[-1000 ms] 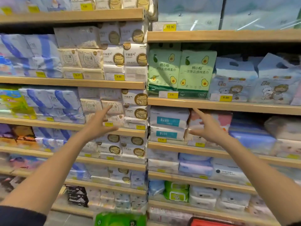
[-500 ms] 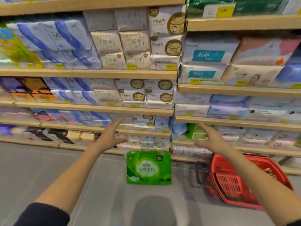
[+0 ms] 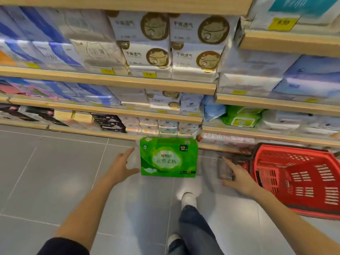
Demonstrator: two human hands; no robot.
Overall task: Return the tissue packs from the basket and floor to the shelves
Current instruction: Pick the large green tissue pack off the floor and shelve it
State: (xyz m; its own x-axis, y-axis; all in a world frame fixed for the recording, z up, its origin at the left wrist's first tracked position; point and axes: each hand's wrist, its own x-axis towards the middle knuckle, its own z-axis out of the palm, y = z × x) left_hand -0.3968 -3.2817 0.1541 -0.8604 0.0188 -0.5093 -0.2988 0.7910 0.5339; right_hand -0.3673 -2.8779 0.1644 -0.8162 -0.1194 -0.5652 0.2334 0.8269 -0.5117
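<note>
Wooden shelves [image 3: 117, 83] rise packed above a red basket [image 3: 298, 179] by the floor's right edge. Green tissue pack [image 3: 168, 157] stands against the bottom shelf, between spread, empty left hand [image 3: 122, 165] and right hand [image 3: 237, 176]. Pickup seems underway; next, both palms must close on its sides.

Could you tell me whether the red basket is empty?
Apparently empty: only bare mesh shows inside the red basket, though its far right runs out of view.

Bare grey floor [image 3: 55, 172] lies open to your left of the green tissue pack [image 3: 168, 157]. On your right the red basket [image 3: 298, 177] crowds the floor just beside it. Behind the pack, the lowest shelf [image 3: 110, 135] is packed with goods.
</note>
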